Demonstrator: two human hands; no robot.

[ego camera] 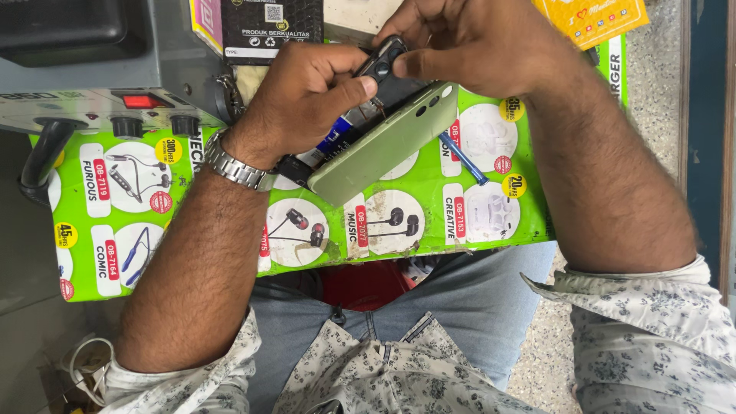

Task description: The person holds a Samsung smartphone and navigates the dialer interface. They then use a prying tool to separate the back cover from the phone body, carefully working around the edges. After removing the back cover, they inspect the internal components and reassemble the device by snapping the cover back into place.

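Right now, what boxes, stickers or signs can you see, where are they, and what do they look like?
Green poster mat: flat under both arms, bright green with white rounds picturing earphones, plus red and yellow stickers.
Black package: top middle, dark rectangle with a white label.
Pink-edged box: left of the black package, only a sliver showing.
Yellow card: top right corner, yellow-orange with small red marks.

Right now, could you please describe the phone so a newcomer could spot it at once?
Start at the bright green printed mat across the person's lap. Just below both hands, a pale green phone lies tilted, back up. It is the only plain slab there.
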